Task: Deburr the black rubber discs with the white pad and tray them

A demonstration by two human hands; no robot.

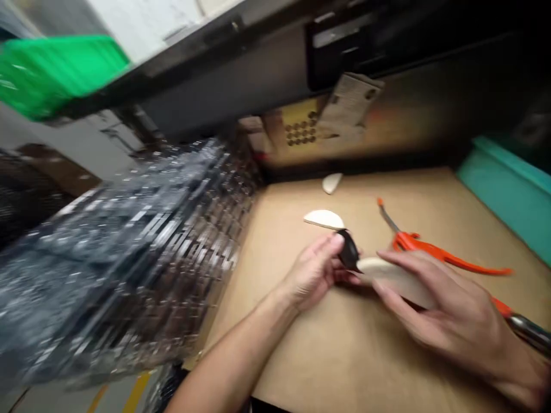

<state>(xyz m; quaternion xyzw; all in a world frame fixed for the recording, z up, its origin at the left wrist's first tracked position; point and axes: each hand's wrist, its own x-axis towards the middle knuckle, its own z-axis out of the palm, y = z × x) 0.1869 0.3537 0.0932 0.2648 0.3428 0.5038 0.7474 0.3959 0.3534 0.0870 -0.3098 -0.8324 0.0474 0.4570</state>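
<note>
My left hand (313, 271) pinches a small black curved piece (349, 250) between thumb and fingers. My right hand (443, 304) grips a pale cream crescent-shaped piece (396, 281), whose tip sits against the black piece. Just beyond my left fingers, another cream crescent (323, 219) lies flat on the tan cardboard work surface (344, 355). A smaller cream piece (332, 183) lies near the surface's far edge. To the right lies an orange-handled tool with a thin metal tip (413, 241), close to my right hand.
A metal-and-orange handle (527, 330) juts out beneath my right hand. A teal bin (503, 195) stands at the right edge, and a bright green crate (55, 74) sits high left. A blurred dark stack (129, 258) fills the left. Perforated card (301, 129) stands behind the surface.
</note>
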